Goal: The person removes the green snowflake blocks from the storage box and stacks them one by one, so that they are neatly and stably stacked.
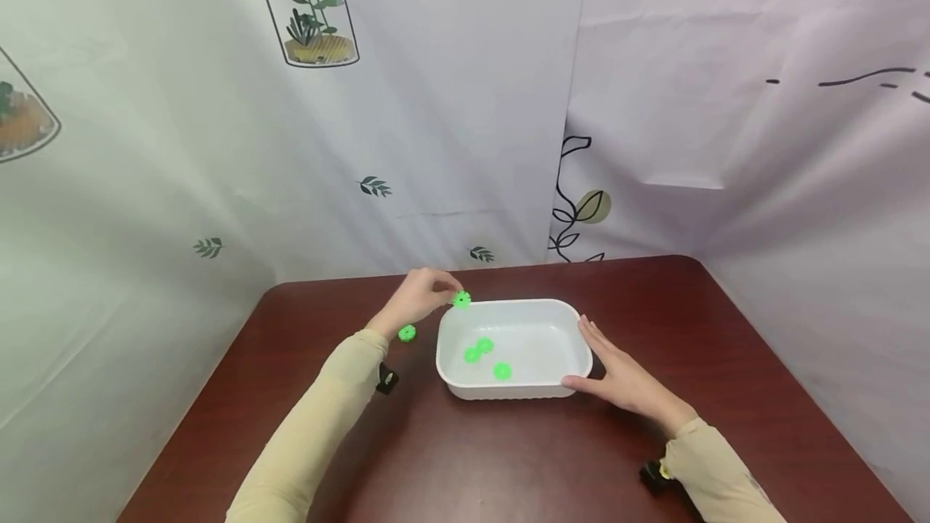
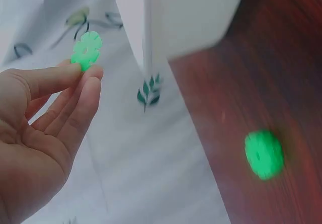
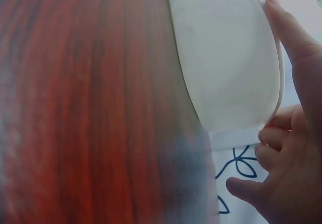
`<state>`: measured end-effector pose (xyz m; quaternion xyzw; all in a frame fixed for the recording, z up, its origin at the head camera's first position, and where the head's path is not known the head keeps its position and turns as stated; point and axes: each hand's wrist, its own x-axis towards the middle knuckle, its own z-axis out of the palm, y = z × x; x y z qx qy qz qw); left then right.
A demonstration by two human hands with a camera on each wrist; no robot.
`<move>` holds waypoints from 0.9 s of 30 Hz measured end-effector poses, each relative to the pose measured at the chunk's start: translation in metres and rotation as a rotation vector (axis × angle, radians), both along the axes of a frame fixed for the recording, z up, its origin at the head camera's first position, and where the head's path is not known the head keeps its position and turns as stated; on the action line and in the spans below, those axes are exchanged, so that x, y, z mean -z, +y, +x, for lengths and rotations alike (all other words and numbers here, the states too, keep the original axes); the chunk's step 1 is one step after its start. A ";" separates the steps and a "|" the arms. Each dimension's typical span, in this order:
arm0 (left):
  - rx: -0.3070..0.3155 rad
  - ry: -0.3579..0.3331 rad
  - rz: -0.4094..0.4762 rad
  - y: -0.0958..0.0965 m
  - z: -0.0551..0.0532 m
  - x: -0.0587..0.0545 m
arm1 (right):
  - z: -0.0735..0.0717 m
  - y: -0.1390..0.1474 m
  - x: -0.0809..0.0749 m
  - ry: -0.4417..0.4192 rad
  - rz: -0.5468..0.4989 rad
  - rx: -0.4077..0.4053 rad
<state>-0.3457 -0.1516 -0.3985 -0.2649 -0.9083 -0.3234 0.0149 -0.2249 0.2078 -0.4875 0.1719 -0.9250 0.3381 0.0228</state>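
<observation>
My left hand [image 1: 427, 294] pinches a green notched snowflake disc [image 2: 87, 50] between thumb and fingertips, at the back left rim of a white rectangular tub [image 1: 516, 392]. Inside the tub lie several more green discs [image 1: 502, 371], toward its left half. Another green disc [image 1: 407, 333] sits on the table left of the tub, below my left wrist. At the tub's right end, my right hand [image 1: 626, 382] holds the rim, thumb at the front corner and fingers along the side. The right wrist view shows its fingertips [image 3: 272, 2] against the tub's edge.
A dark red wood-grain table [image 1: 479, 458] carries everything. Behind it hangs a pale printed cloth [image 1: 465, 127] with plant drawings, and it runs along both sides. Black wrist devices [image 1: 387, 380] show beneath the cream sleeves [image 1: 320, 418].
</observation>
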 end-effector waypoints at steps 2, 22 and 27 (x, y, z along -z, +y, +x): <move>-0.032 -0.015 0.022 -0.013 -0.001 -0.001 | 0.001 0.000 -0.001 -0.005 -0.002 -0.002; -0.167 -0.119 0.081 -0.090 -0.002 0.038 | 0.000 0.001 0.002 -0.002 0.012 -0.002; -0.185 -0.145 0.068 -0.092 -0.001 0.050 | -0.001 0.000 0.002 0.004 0.007 0.000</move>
